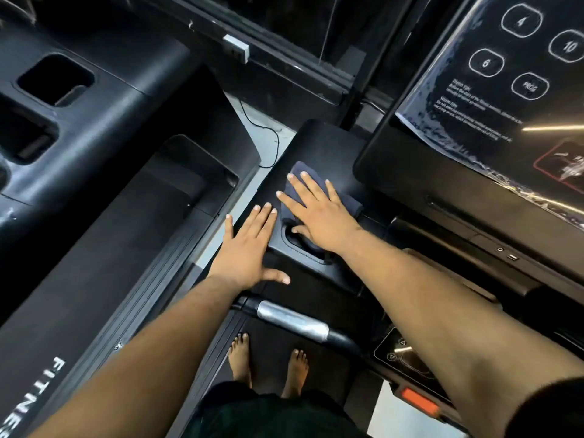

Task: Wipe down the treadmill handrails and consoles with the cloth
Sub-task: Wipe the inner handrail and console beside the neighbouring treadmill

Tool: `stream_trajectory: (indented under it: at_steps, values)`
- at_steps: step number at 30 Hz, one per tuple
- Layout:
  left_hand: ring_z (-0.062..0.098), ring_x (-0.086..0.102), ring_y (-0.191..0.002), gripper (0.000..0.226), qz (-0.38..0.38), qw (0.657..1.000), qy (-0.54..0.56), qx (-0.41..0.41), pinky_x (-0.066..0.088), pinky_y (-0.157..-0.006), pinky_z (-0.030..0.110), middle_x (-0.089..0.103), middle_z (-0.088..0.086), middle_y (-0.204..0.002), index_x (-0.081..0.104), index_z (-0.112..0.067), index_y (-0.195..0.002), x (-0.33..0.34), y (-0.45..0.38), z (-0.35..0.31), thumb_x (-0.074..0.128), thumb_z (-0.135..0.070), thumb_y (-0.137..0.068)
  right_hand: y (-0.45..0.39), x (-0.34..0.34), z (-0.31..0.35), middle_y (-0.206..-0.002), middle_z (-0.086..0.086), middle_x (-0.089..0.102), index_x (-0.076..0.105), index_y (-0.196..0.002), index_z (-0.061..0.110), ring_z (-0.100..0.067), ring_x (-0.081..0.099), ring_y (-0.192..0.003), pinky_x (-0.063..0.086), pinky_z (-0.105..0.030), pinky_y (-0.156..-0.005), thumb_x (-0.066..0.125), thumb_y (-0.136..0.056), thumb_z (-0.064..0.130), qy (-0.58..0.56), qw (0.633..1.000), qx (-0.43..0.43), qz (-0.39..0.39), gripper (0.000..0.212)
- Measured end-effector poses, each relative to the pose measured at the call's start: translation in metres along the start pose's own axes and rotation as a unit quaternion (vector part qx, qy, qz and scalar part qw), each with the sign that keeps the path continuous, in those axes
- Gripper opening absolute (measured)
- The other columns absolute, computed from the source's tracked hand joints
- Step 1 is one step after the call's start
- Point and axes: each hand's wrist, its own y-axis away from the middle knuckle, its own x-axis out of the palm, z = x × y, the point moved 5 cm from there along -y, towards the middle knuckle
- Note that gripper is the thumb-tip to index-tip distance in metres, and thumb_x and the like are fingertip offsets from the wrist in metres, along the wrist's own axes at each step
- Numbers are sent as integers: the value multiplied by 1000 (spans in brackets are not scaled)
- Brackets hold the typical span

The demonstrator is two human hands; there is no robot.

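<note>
2 treadmills side by side, black, over pale floor (268,140). Right hand (319,213) flat, fingers straight, pressing dark cloth (298,175) onto console tray (322,143). Left hand (249,248) spread flat just beside. Silver-banded handrail (292,320) below.

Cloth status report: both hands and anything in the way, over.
Right hand flat, pressing cloth on the console's left wing. Left hand open, resting beside it. Cup recess under right thumb. Nothing blocking.

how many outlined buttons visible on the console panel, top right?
4, all on the console panel: button "4" at top, "10" at the right edge, "6" left, "PROG" lowest. More may lie outside the frame.
</note>
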Motion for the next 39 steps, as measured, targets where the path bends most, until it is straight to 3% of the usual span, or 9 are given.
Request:
stream_trajectory:
  at_steps: [7, 11, 14, 22, 25, 27, 32, 35, 39]
  values:
    - [15, -17, -157, 146, -10, 1000, 12, 4, -5, -121, 68, -14, -5, -171, -11, -20, -163, 2, 1, 2, 47, -99, -55, 59, -8, -32, -171, -8, 16, 19, -163, 32, -29, 21, -156, 39, -49, -111, 56, -98, 54, -21, 976, 217, -6, 78]
    - [15, -18, -156, 146, -8, 1000, 14, 6, -4, -121, 68, -15, -4, -171, -12, -21, -162, 2, 0, 2, 47, -99, -55, 87, -11, -21, -158, -12, 45, 46, -154, 19, -36, 41, -145, 44, -54, -110, 46, -93, 63, -93, 985, 138, -40, 75]
    - [16, -19, -156, 144, -8, 1000, 12, 8, -3, -121, 69, -17, -3, -171, -14, -20, -162, 1, 0, 3, 45, -99, -56, 90, 1, 21, -166, -8, 34, 33, -160, 21, -30, 28, -154, 25, -55, -123, 45, -95, 66, -132, 990, 30, 24, 80]
    - [16, -18, -156, 144, -7, 1000, 14, 8, -6, -121, 67, -16, -4, -171, -10, -20, -163, 1, -1, 2, 50, -97, -56, 15, -1, 32, -165, -22, 27, 44, -152, 3, -36, 28, -152, 23, -43, -122, 20, -103, 69, -213, 942, 169, 197, 86]
    - [16, -20, -156, 144, 0, 1000, 12, 9, -5, -121, 68, -19, -4, -170, -14, -21, -162, 1, 0, 2, 47, -98, -57, 34, -6, 25, -112, -12, 64, 63, -102, 12, -36, 59, -119, 42, -38, -86, 35, -100, 72, -224, 946, 98, 213, 66]
    - [16, -21, -156, 144, 2, 1000, 12, 8, -5, -121, 68, -21, -4, -170, -16, -22, -161, 1, 0, 2, 48, -98, -57, 44, -18, 14, -91, -6, 62, 57, -87, 16, -34, 64, -100, 41, -38, -74, 42, -94, 76, -171, 958, 40, 225, 63]
    - [14, -22, -155, 145, 4, 1000, 14, 4, -8, -121, 66, -21, -6, -170, -19, -23, -160, 0, 0, 2, 50, -97, -57, 23, -23, 7, -109, -10, 72, 69, -98, 16, -31, 67, -107, 47, -39, -83, 19, -79, 96, 119, 965, -33, 233, 97]
    - [15, -22, -155, 146, 4, 1000, 10, 6, -9, -119, 66, -22, -5, -169, -18, -21, -160, 0, -1, 3, 49, -98, -56, 30, -11, 17, -110, -13, 72, 69, -101, 13, -33, 67, -107, 46, -43, -92, 21, -84, 92, 51, 980, 28, 192, 93]
    - [17, -23, -155, 146, -2, 1000, 2, 8, -8, -120, 66, -23, -3, -169, -20, -21, -159, 2, -1, 3, 48, -99, -56, 62, 4, 30, -99, -14, 73, 68, -92, 9, -37, 66, -99, 44, -43, -89, 50, -95, 67, -179, 975, 127, -19, 60]
